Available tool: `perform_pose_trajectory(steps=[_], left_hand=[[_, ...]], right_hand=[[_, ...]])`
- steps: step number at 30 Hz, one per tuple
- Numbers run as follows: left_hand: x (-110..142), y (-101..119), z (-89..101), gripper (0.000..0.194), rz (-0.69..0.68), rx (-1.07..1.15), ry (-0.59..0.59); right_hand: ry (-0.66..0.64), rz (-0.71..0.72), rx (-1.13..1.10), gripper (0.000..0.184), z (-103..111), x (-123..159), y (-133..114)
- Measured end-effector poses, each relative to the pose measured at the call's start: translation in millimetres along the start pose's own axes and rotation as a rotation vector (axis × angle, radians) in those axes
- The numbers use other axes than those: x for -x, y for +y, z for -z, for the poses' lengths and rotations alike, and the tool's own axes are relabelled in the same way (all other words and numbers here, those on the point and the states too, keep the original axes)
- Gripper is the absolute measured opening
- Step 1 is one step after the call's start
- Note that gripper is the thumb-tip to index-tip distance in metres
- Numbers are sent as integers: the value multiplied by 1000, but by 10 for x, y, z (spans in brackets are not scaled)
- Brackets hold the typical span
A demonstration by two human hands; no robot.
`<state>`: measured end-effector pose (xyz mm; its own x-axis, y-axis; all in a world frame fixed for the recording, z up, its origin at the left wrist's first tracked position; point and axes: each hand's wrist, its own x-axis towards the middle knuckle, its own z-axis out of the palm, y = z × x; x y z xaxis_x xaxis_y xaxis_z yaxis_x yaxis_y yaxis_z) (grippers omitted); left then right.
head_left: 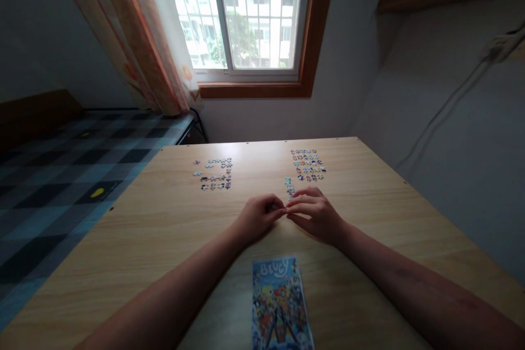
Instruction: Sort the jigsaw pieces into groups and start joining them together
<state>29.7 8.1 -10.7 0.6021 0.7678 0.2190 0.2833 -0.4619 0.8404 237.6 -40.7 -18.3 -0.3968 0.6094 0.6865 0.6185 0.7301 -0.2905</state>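
Observation:
My left hand (260, 216) rests on the table with its fingers curled into a pinch. Its fingertips meet those of my right hand (318, 213), whose thumb and fingers also come together there. Whatever lies between the fingertips is too small and hidden to make out. Just beyond them runs a narrow strip of jigsaw puzzle pieces (289, 181), its near end partly covered by my right fingers. A block of loose puzzle pieces (307, 163) lies in rows farther back on the right. Across on the left, more puzzle pieces (226, 179) are set out in broken rows.
A colourful picture sheet (279, 301) marked "Bluey" lies between my forearms. The wooden table (164, 229) ends at a wall below a barred window (258, 16). On the left stands a bed (74, 175) with a checked cover; a cable (443, 106) hangs at right.

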Motion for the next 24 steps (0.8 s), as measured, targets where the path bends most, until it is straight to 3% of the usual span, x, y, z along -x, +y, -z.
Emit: perform_pose_trajectory(steps=[10,15,19,24], left_hand=[[-15,35,-4,11,-70,37,-78],[-28,-12,-6,16,-58,12,-23],[-30,-41,-5,22,-67,-108,58],[8,-38,-5,31,-212,-417,57]], right_hand=[[2,33,-4,8,45,13,8],[11,26,23,8,78,13,-16],[2,42,54,8,108,25,-1],[-24,31,119,9,180,50,121]])
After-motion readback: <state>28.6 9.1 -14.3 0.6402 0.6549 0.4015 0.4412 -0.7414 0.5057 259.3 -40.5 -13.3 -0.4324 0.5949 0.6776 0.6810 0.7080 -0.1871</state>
